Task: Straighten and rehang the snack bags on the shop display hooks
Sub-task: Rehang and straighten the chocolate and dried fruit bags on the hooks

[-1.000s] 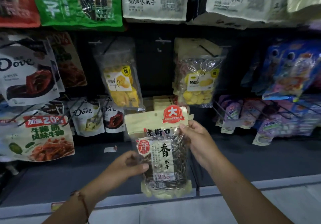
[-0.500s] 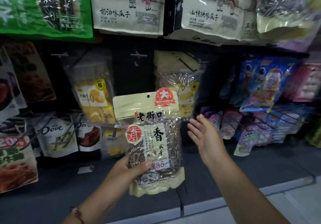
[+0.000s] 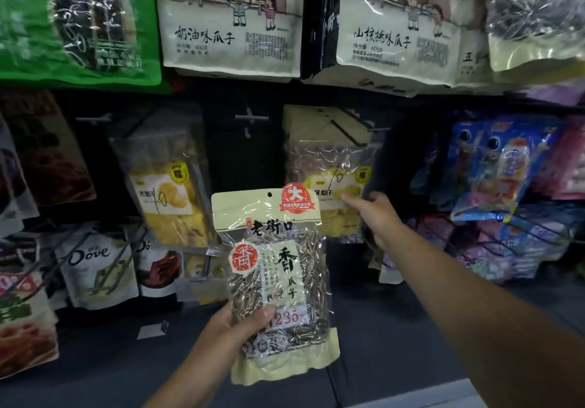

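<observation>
My left hand (image 3: 243, 323) grips the lower left of a sunflower seed bag (image 3: 278, 284), cream-topped with a clear window and a red seal, held upright in front of the display. Its hang hole is at the top edge. My right hand (image 3: 376, 214) reaches forward with fingers spread, its fingertips touching the lower part of a hanging bag of yellow dried fruit (image 3: 329, 173). Between that bag and another yellow dried fruit bag (image 3: 167, 192) a bare display hook (image 3: 250, 119) sticks out of the dark back panel.
Large seed bags (image 3: 231, 21) hang in the row above. Dove pouches (image 3: 95, 268) and meat snack bags hang at the left, blue and purple packs (image 3: 493, 167) at the right. A dark shelf base (image 3: 395, 344) runs below with a pale front edge.
My right hand let go of the seed bag's top and reached forward to the right-hand dried fruit bag. My left hand now holds the seed bag alone, raised higher. The view tilted upward.
</observation>
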### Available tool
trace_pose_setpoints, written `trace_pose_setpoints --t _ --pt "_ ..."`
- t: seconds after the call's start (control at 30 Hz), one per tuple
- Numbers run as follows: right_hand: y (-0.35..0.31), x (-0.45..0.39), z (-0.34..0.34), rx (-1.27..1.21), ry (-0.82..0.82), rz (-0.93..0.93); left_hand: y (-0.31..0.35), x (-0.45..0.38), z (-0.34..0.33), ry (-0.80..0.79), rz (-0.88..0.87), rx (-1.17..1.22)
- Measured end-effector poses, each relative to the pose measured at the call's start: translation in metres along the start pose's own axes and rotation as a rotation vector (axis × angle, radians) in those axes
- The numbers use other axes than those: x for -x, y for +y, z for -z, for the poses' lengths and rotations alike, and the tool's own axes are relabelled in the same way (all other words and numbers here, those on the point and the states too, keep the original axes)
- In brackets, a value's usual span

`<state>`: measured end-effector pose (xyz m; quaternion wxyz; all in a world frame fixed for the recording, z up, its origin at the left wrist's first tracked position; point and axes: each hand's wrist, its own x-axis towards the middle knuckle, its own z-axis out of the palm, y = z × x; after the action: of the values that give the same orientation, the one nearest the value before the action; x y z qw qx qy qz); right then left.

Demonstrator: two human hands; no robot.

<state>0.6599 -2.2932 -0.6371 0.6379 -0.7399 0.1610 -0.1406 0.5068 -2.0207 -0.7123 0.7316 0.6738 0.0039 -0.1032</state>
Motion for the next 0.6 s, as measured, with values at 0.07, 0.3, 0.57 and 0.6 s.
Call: trace_pose_setpoints --t 0.07,0.3,0.57,0.6 --pt "0.005 0.0 0.006 0.023 0.038 0.015 0.001 0.0 0.001 0.002 -0.021 0.002" --pt "0.002 0.042 0.021 -0.054 -0.01 0.144 0.005 0.008 0.01 -0.023 -0.016 0.027" --pt "0.004 0.109 0.059 -0.199 -0.102 0.08 0.019 0.033 0.018 -0.022 -0.047 0.056" --pt "0.004 0.115 0.063 -0.196 -0.098 0.077 0.022 0.038 0.018 -0.016 -0.046 0.04"
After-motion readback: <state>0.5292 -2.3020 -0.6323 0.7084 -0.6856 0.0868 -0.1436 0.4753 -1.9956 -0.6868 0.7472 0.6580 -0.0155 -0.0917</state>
